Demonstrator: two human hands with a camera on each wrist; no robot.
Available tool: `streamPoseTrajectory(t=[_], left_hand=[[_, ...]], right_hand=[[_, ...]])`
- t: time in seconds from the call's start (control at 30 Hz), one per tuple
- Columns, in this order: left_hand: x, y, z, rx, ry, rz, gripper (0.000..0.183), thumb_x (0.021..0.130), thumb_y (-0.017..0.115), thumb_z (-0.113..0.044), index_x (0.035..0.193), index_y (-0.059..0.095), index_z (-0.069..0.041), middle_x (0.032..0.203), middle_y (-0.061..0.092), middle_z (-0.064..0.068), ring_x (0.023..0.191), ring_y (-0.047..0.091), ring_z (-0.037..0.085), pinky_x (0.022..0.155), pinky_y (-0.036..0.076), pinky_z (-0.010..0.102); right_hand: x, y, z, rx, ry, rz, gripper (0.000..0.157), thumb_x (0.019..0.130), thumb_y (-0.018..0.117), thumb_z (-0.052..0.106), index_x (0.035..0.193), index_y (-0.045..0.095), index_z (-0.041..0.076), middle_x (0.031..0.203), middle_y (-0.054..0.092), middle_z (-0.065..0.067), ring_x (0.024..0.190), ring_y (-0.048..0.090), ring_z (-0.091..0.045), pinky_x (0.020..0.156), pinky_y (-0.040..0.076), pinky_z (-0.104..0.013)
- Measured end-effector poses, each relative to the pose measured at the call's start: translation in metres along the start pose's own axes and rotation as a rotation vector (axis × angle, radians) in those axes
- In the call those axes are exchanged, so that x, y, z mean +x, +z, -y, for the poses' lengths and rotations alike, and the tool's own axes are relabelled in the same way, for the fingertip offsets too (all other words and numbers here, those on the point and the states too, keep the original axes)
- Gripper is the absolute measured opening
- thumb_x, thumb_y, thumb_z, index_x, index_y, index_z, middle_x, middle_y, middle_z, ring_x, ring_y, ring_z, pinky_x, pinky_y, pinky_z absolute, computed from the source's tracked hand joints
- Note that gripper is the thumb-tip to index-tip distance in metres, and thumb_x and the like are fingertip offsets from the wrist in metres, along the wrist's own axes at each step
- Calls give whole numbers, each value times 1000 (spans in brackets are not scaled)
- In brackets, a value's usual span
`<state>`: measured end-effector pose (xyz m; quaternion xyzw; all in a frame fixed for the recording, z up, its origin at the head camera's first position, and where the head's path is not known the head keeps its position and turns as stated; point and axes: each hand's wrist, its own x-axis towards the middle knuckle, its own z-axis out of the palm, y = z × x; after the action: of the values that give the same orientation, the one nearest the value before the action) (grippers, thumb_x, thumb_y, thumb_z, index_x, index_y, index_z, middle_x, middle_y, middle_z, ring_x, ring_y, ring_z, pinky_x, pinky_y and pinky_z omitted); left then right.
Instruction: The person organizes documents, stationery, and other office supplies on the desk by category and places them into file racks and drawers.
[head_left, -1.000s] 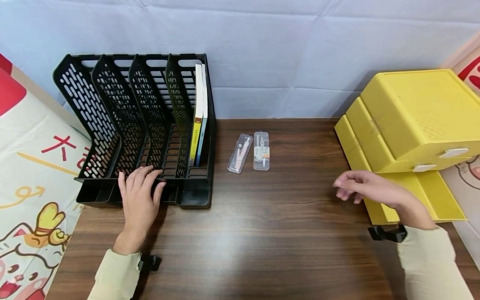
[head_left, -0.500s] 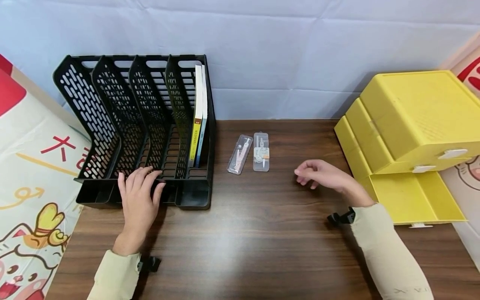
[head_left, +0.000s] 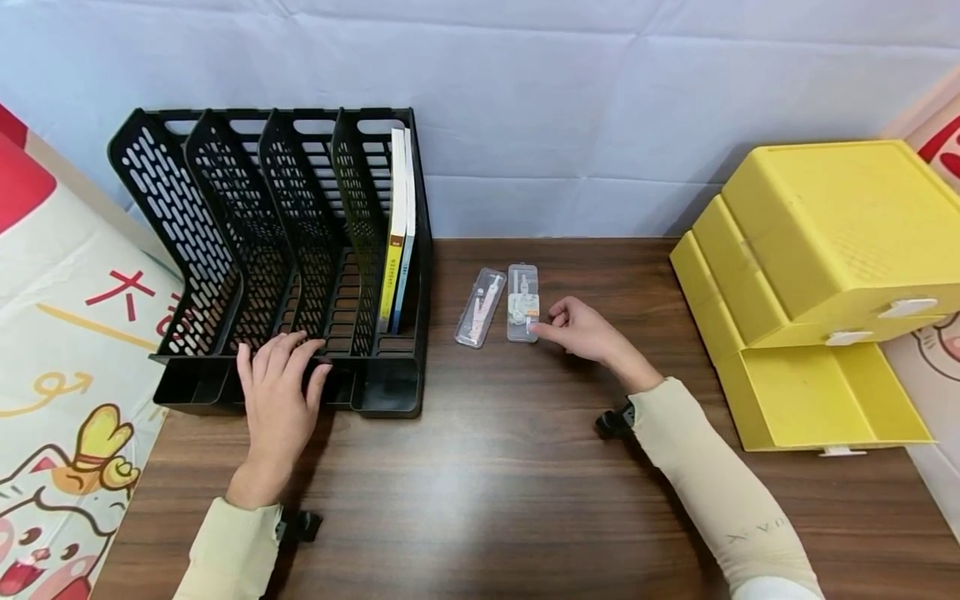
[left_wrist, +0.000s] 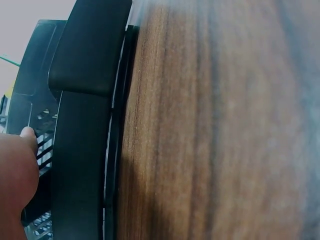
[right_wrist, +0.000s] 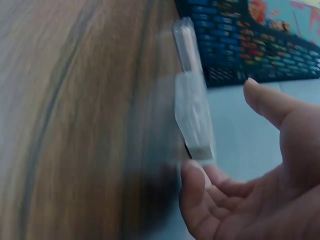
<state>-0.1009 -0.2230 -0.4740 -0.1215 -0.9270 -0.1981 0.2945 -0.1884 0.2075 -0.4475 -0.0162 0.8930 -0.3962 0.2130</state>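
My left hand [head_left: 281, 400] rests on the front ledge of the black file organizer [head_left: 382, 367], fingers over the divider's lower edge. In the left wrist view only part of that hand [left_wrist: 17, 175] shows beside the organizer. My right hand [head_left: 588, 329] is at the lower right corner of a clear plastic compass case [head_left: 522, 287]. Its thumb and fingers stand apart in the right wrist view, with the blurred case [right_wrist: 192, 105] just beyond the fingertips. Left of that case lies a second clear case [head_left: 480, 308] with a pink compass inside, tilted on the table.
Two thin books [head_left: 395, 242] stand in the organizer's rightmost slot. A yellow drawer unit [head_left: 832, 225] stands at the right, its bottom drawer [head_left: 825, 400] pulled out. The brown table [head_left: 487, 500] meets a pale cloth backdrop [head_left: 562, 108] at the back.
My right hand has moved left from beside the yellow drawer unit to the right-hand clear case. My left hand and both cases have stayed in place.
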Motion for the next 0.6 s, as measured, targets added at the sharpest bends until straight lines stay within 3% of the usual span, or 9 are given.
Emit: streamPoseTrajectory(t=[0.2, 0.3, 0.37, 0.43, 0.6], left_hand=[[0, 0, 0, 1, -2, 7, 32, 98, 64, -28, 122, 67, -7, 133, 60, 19, 131, 47, 41, 116, 11, 68], [1, 0, 0, 0, -1, 9, 32, 98, 64, -28, 122, 67, -7, 133, 60, 19, 131, 47, 41, 116, 10, 67], [0, 1, 0, -3, -1, 2, 32, 98, 64, -28, 122, 67, -7, 133, 60, 19, 130, 47, 41, 116, 10, 67], [0, 1, 0, 0, 0, -1, 33, 98, 63, -28, 122, 67, -7, 133, 60, 19, 130, 47, 42, 116, 11, 67], [0, 0, 0, 7, -1, 3, 34, 99, 61, -30, 122, 67, -7, 133, 60, 19, 129, 48, 43, 115, 12, 68]], right_hand=[[15, 19, 13, -83, 16, -118, 67, 89, 72, 54, 116, 52, -5, 90, 45, -8, 75, 44, -21, 69, 39, -34], [19, 28, 17, -122, 42, -160, 79, 84, 74, 62, 118, 51, -6, 96, 48, -14, 75, 48, -25, 69, 44, -38], [20, 33, 20, -177, 65, -186, 93, 79, 75, 67, 129, 46, -6, 115, 49, -18, 88, 54, -29, 76, 49, -43], [20, 37, 24, -226, 80, -205, 100, 76, 76, 69, 132, 43, -7, 122, 48, -22, 93, 56, -33, 79, 50, -48], [20, 40, 26, -282, 78, -196, 92, 80, 77, 60, 132, 42, -8, 120, 48, -23, 96, 55, -35, 79, 50, -51]])
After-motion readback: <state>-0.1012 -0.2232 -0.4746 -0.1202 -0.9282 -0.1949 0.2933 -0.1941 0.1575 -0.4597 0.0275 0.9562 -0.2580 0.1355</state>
